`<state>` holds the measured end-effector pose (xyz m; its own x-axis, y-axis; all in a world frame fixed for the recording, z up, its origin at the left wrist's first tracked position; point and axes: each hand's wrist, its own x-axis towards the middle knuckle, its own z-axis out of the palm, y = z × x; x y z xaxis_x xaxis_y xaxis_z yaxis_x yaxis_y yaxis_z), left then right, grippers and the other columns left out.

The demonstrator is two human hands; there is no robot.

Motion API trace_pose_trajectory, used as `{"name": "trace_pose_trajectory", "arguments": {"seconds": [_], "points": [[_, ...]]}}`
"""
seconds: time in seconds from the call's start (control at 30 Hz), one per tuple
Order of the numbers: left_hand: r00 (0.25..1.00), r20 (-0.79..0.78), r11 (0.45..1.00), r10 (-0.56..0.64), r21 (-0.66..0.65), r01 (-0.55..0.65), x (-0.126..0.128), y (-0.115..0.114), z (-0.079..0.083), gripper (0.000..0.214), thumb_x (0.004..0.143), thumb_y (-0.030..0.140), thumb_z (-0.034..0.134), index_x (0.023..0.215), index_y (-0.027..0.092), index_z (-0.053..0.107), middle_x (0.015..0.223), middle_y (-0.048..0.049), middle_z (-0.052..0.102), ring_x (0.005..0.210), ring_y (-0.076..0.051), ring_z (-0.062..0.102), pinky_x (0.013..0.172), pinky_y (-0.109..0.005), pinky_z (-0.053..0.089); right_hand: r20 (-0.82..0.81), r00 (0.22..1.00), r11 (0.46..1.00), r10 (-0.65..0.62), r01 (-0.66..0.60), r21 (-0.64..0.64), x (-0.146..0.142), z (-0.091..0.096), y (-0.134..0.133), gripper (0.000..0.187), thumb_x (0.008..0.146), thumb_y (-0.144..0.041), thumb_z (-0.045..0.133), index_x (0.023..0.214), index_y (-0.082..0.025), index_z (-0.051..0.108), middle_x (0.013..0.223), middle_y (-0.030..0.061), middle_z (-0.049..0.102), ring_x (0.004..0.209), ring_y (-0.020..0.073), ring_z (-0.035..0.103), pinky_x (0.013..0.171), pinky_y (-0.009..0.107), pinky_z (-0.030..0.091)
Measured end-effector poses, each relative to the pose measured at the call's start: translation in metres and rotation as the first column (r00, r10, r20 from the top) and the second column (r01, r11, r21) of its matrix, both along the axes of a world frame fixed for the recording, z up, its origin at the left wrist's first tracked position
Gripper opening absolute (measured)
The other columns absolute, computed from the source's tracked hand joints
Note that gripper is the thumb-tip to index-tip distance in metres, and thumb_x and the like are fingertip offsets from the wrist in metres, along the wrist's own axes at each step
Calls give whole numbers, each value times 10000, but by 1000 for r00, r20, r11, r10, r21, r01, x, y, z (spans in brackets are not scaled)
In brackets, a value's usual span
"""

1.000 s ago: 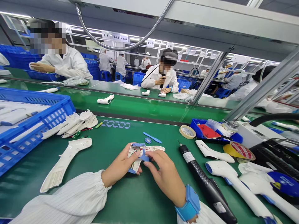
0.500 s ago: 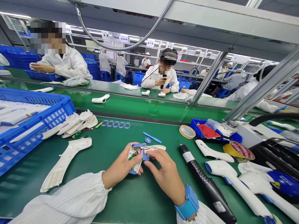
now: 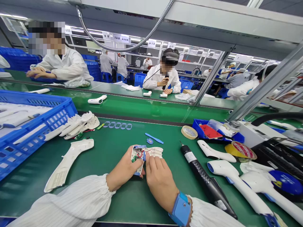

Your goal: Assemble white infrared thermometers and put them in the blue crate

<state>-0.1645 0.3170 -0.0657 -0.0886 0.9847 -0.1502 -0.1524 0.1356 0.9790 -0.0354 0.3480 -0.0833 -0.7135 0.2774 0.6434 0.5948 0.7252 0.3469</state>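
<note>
Casing (image 3: 136,152), open, is held over the middle of the green counter (image 3: 132,201), well in from its near edge, handle (image 3: 156,152) to the right. The left hand (image 3: 124,168) has its fingers wrapped round the left end. The right hand (image 3: 161,178) bunches its fingers at a blue piece (image 3: 144,156); whether they pinch it, I can't tell. Green surface runs out to a shell half (image 3: 69,164) leftward, a screwdriver (image 3: 202,176) rightward.

Free gap between right hand (image 3: 161,178) and screwdriver (image 3: 205,179)
</note>
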Motion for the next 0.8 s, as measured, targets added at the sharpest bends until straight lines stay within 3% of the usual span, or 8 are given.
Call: {"name": "trace_pose_trajectory", "arguments": {"seconds": [0.13,0.23,0.3,0.37,0.47,0.53,0.7,0.8], "points": [[1000,-28,1000,5,23,-4,-3,1,2,364,760,223,530,1082,187,365,671,44,567,529,-98,546,538,-254,490,38,999,998,10,-8,-56,1,1,2,363,824,-17,297,1048,7,583,730,135,585,633,218,497,546,354,457],[998,-53,999,-31,35,33,-7,1,5,414,772,232,526,1132,184,328,640,42,580,555,-117,570,577,-283,509,-111,991,934,74,-108,-340,10,2,7,380,845,-54,338,1182,-41,513,835,130,598,731,225,523,622,370,489],[996,-62,997,-67,44,70,-8,1,7,434,779,246,531,1151,184,316,631,37,592,570,-126,585,596,-291,513,-326,943,790,73,-254,-558,17,5,9,369,885,-130,365,1236,-127,478,929,105,600,839,207,539,726,356,496],[993,-65,994,-98,51,101,-9,-1,9,459,788,253,529,1178,189,296,621,35,602,576,-129,594,604,-288,511,-518,854,604,-44,-390,-695,24,7,8,352,911,-229,380,1249,-184,465,943,70,610,869,174,558,777,311,486],[991,-65,991,-120,59,124,-8,-4,11,489,798,248,522,1212,197,267,617,35,610,582,-124,597,611,-273,506,-614,749,383,-251,-505,-773,28,10,5,362,900,-345,412,1222,-191,473,827,31,636,752,146,595,712,263,486],[991,-59,990,-121,66,124,-7,-6,11,492,798,243,522,1216,202,265,630,36,609,589,-122,598,619,-272,507,-623,721,297,-303,-549,-781,26,10,4,377,879,-383,442,1203,-192,473,770,13,639,698,142,600,672,253,482],[992,-17,988,-123,88,124,-7,-6,8,513,773,249,547,1212,216,284,672,33,607,591,-130,601,613,-287,515,-632,713,272,-305,-571,-775,16,11,7,334,839,-358,506,1122,-184,475,684,-9,629,612,130,595,607,234,474],[1000,-5,994,-24,111,25,-18,-3,11,494,758,239,551,1193,210,319,642,30,617,567,-138,602,579,-276,514,-610,735,282,-298,-542,-791,22,18,13,332,839,-374,502,1118,-193,486,589,-39,569,542,121,563,549,227,467]]}}
